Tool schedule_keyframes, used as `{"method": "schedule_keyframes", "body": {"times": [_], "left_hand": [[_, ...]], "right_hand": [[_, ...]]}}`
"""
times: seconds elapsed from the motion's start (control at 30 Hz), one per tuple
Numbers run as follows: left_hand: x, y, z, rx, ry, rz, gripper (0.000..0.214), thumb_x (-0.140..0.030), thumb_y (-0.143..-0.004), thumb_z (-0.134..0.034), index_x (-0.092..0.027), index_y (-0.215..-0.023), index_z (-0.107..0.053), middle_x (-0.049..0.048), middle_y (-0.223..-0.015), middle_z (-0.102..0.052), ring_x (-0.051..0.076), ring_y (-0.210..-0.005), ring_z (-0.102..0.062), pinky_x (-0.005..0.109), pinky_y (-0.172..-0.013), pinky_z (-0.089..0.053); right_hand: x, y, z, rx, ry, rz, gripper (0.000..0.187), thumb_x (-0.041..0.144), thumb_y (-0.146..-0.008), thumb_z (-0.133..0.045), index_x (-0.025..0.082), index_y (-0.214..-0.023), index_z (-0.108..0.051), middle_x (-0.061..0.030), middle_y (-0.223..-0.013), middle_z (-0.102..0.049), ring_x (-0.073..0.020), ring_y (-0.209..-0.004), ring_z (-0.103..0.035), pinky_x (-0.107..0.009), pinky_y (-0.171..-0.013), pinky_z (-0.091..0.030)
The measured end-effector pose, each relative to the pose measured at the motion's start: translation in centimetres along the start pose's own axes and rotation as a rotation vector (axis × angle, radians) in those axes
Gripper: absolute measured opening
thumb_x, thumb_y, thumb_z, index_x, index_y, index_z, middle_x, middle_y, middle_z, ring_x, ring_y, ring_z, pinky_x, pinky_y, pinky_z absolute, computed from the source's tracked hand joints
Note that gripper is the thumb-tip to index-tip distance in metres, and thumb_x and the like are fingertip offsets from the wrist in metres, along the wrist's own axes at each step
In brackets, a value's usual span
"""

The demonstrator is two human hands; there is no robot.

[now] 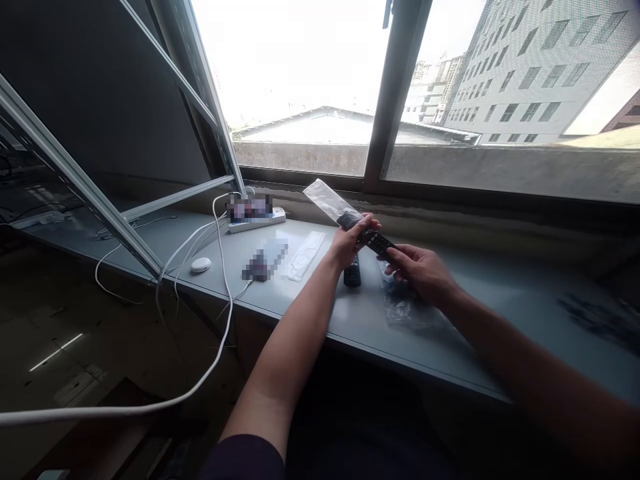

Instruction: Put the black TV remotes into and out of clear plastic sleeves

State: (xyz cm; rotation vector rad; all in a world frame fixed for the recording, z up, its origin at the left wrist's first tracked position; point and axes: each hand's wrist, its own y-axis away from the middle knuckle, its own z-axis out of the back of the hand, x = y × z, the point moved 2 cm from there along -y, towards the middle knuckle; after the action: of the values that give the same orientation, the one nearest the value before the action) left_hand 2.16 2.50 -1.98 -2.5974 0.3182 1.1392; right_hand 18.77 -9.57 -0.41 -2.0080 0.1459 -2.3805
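We look down at a pale tabletop (345, 313) beneath a bright window (310, 80). Our two bare hands hold a black remote control (379, 244) in the air, tilted, its buttons facing up. Our left hand (347, 243) has its fingers closed around the remote's upper part, where a clear plastic sleeve (325, 199) extends toward the window. The fingers of our right hand (420, 268) are nearly together, pinching the remote's lower end. Below the hands, a second remote (353, 275) lies on the tabletop; a crinkled clear bag (407, 310) lies just beside it, under our right hand. To the left are a flat clear sleeve (306, 257), a blurred-out device (265, 260) on a cable, a round white disc (201, 265) and a white power strip (257, 224).
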Motion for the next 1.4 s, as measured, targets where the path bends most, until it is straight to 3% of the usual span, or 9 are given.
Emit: {"method": "schedule_keyframes", "body": {"times": [0.23,0.43,0.6,0.77,0.9,0.97,1.07,1.23,1.4], "left_hand": [[0.0,0.6,-0.1,0.081,-0.100,0.097,0.040,-0.039,-0.086,-0.099,-0.018,-0.114,-0.080,0.0108,-0.106,-0.083,0.024,-0.106,-0.082,0.028,-0.085,-0.062],[-1.6,0.1,0.6,-0.166,0.041,-0.015,0.035,-0.046,-0.096,-0.087,-0.021,-0.120,-0.080,0.0105,-0.124,-0.085,0.027,-0.123,-0.080,0.030,-0.091,-0.063],[-1.4,-0.4,0.7,-0.247,0.050,-0.060,0.029,-0.036,-0.093,-0.091,-0.021,-0.115,-0.080,0.0071,-0.111,-0.085,0.021,-0.107,-0.082,0.027,-0.088,-0.060],[0.3,0.3,-0.6,-0.023,-0.009,0.008,0.037,-0.038,-0.084,-0.101,-0.018,-0.104,-0.077,0.0049,-0.094,-0.081,0.017,-0.090,-0.079,0.027,-0.081,-0.058],[0.6,1.5,-1.6,0.177,-0.138,0.107,0.055,-0.052,-0.076,-0.105,-0.016,-0.108,-0.077,0.0085,-0.097,-0.082,0.017,-0.079,-0.075,0.027,-0.068,-0.052],[0.3,1.7,-1.8,0.203,-0.168,0.109,0.058,-0.052,-0.077,-0.104,-0.016,-0.115,-0.078,0.0116,-0.105,-0.083,0.020,-0.087,-0.079,0.026,-0.068,-0.051],[-0.3,1.2,-1.7,0.120,-0.181,0.068,0.056,-0.054,-0.083,-0.098,-0.019,-0.123,-0.080,0.0145,-0.123,-0.084,0.025,-0.107,-0.081,0.024,-0.067,-0.048],[-1.4,0.5,0.3,-0.140,-0.226,0.013,0.045,-0.056,-0.086,-0.094,-0.022,-0.113,-0.083,0.0097,-0.121,-0.083,0.020,-0.102,-0.074,0.023,-0.068,-0.043],[-1.9,1.2,1.6,-0.126,-0.280,0.047,0.041,-0.053,-0.084,-0.096,-0.022,-0.108,-0.084,0.0069,-0.109,-0.081,0.017,-0.093,-0.072,0.022,-0.067,-0.041]], "right_hand": [[-0.3,-0.1,-0.9,0.128,-0.112,-0.006,0.057,0.064,-0.085,-0.098,0.019,-0.117,-0.084,-0.0142,-0.119,-0.085,-0.0250,-0.087,-0.086,-0.025,-0.057,-0.063],[-0.8,-0.5,-0.8,0.106,-0.144,-0.002,0.049,0.059,-0.083,-0.102,0.019,-0.105,-0.085,-0.0143,-0.110,-0.086,-0.0244,-0.083,-0.085,-0.025,-0.055,-0.063],[-1.0,-0.4,-0.9,0.104,-0.127,-0.022,0.039,0.053,-0.092,-0.097,0.018,-0.107,-0.086,-0.0154,-0.113,-0.087,-0.0245,-0.086,-0.086,-0.025,-0.057,-0.066],[-1.2,-0.3,-1.2,0.005,-0.187,-0.042,0.028,0.045,-0.098,-0.093,0.019,-0.107,-0.086,-0.0144,-0.116,-0.087,-0.0205,-0.082,-0.084,-0.025,-0.064,-0.071],[-1.1,-0.1,-1.4,-0.015,-0.217,-0.016,0.037,0.050,-0.094,-0.096,0.020,-0.114,-0.085,-0.0117,-0.115,-0.088,-0.0217,-0.084,-0.086,-0.028,-0.071,-0.075],[-1.1,-0.1,-1.4,-0.006,-0.239,-0.004,0.044,0.053,-0.090,-0.099,0.020,-0.116,-0.086,-0.0104,-0.113,-0.088,-0.0225,-0.086,-0.087,-0.029,-0.073,-0.076],[-0.8,-0.2,-0.9,-0.009,-0.255,0.025,0.049,0.057,-0.084,-0.103,0.021,-0.112,-0.087,-0.0087,-0.107,-0.088,-0.0221,-0.083,-0.087,-0.029,-0.074,-0.077],[0.5,-0.7,0.9,-0.069,-0.175,0.102,0.046,0.053,-0.086,-0.103,0.018,-0.110,-0.086,-0.0089,-0.095,-0.087,-0.0220,-0.072,-0.085,-0.031,-0.068,-0.077],[1.1,-1.5,2.1,-0.111,-0.168,0.106,0.036,0.049,-0.091,-0.099,0.019,-0.107,-0.085,-0.0085,-0.083,-0.085,-0.0240,-0.067,-0.084,-0.034,-0.063,-0.077]]}}
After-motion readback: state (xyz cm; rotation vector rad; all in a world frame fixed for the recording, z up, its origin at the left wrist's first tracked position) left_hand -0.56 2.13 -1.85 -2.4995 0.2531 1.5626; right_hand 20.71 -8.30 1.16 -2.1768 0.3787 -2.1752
